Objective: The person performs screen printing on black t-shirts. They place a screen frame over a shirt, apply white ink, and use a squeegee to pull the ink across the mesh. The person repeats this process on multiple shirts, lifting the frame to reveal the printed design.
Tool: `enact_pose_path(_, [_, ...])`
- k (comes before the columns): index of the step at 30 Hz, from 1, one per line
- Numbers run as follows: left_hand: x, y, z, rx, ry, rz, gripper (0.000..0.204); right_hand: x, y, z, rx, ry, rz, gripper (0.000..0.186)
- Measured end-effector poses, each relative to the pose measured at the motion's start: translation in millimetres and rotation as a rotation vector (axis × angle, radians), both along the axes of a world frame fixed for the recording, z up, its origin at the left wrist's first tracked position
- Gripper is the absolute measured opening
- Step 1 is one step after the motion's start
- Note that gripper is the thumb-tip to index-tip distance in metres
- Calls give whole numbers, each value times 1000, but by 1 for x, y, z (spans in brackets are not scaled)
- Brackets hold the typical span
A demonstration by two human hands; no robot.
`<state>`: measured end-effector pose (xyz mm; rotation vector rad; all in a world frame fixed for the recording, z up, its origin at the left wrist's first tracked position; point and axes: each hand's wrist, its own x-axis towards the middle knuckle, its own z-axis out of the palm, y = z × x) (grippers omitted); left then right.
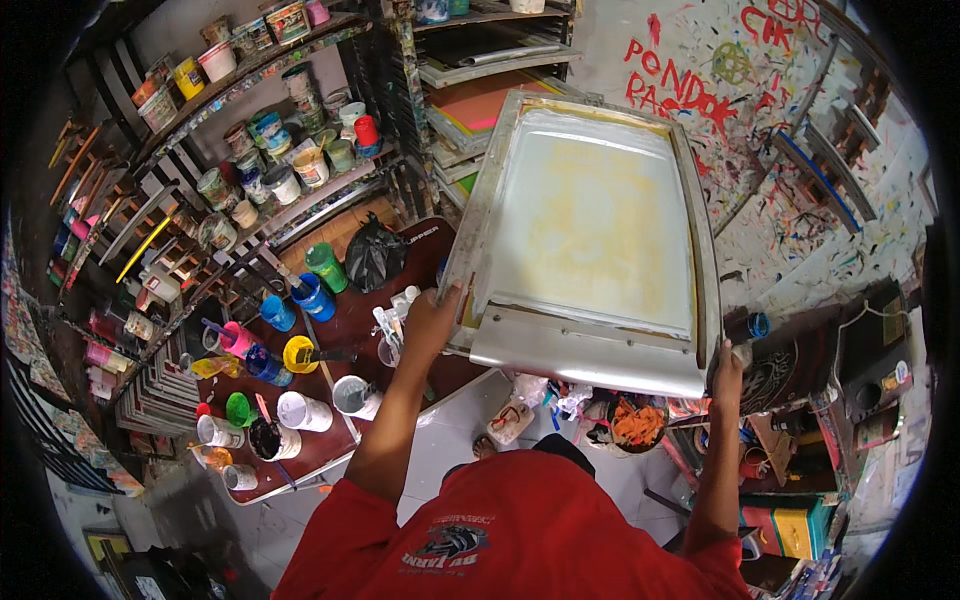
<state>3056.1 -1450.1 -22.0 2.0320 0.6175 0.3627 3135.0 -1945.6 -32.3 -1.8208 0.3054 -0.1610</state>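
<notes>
- Right now the left hand (432,318) is holding the big frame (697,225) by its left side, close to the near corner
- Its fingers are bent around the edge, and some go under where they can't be seen
- The right hand (729,370) has hold of the near right corner, with its fingers curled in; it is hard to tell how tightly they squeeze
- The frame is up in the air in front of the person, and its pale screen (600,220) is white at the sides and yellowish in the middle
- A shiny metal strip (585,357) runs along the near edge, between the two hands
- On the left, the frame's edge is near the dark red table (350,325), with white bottles (396,318) just beside the left hand in the view
- More cups sit on that table, like a yellow cup (298,354) and a white cup (355,397), and a black bag (375,253) is at the back
- The far edge overlaps the rack (490,100) in the view, so the gap there can't be told
- Past the right edge is a wall (760,210) full of paint marks
- Open room shows on the pale floor (440,455), down by the person's red shirt (520,540)
</notes>
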Motion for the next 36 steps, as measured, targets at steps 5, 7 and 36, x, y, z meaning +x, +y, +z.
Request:
enact_pose_path(5, [49,21,-26,-19,-40,61,61,85,-3,-13,-191,-112,94,58])
enact_pose_path(7, [59,11,4,-140,-129,23,62,132,-14,-25,-324,8,105,64])
enact_pose_path(36, [106,-30,8,-4,19,372,65,293,34,3,-118,86,399,67])
